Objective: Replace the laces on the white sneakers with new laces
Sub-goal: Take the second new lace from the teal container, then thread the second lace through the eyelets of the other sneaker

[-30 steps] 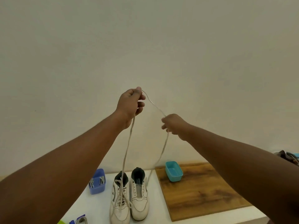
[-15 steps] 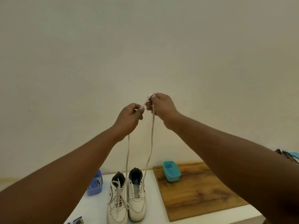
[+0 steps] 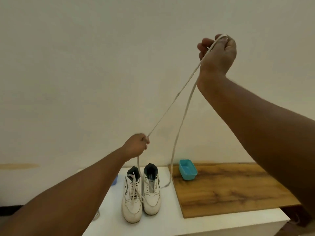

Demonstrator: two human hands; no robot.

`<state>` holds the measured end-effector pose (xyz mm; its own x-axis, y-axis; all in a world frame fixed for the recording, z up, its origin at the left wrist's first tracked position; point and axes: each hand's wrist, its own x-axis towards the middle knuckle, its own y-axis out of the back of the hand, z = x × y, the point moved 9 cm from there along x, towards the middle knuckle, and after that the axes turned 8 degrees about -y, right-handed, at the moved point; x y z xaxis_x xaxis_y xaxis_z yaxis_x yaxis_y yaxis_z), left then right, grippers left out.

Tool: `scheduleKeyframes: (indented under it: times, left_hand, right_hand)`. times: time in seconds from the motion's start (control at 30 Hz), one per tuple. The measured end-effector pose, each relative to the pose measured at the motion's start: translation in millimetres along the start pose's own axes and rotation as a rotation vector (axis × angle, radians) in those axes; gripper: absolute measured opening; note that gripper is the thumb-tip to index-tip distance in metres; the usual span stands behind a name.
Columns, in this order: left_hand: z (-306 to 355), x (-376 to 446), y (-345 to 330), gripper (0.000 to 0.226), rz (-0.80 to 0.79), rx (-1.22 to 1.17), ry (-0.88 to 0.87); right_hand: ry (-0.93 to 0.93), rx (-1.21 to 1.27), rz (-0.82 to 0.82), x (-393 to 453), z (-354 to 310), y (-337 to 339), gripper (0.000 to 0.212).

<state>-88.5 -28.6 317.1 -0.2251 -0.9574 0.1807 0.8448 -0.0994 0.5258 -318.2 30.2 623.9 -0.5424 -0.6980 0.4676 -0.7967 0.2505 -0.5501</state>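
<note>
Two white sneakers stand side by side on the white table point(image 3: 213, 223). The left sneaker point(image 3: 132, 200) is laced; the right sneaker point(image 3: 151, 195) shows bare eyelets. A long off-white lace point(image 3: 185, 108) is held in the air. My right hand point(image 3: 218, 51) grips it high up at the right, near the wall. From there one strand runs down to my left hand point(image 3: 136, 146), which pinches it above the sneakers. The other strand hangs in a loop down to the table beside the right sneaker.
A wooden board point(image 3: 230, 189) lies on the right part of the table with a small teal tub point(image 3: 188, 169) at its back left corner. A blue container point(image 3: 114, 180) shows behind my left forearm. A plain wall stands behind.
My hands were together at the lace's top half a second ago. My right hand has risen up and right with the lace, my left hand has slid down along it.
</note>
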Motion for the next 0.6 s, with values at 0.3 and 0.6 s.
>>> scheduleKeyframes:
  times: [0.3, 0.6]
  left_hand:
    - [-96.5, -50.3, -46.6, 0.021, -0.106, -0.13, 0.338]
    - [-115.8, -43.7, -106.8, 0.023, -0.071, -0.282, 0.315]
  right_hand:
    - [-0.149, -0.141, 0.1, -8.6, 63.5, 47.8, 0.027]
    - [-0.509, -0.602, 0.223, -66.8, 257.0, 199.3, 0.028]
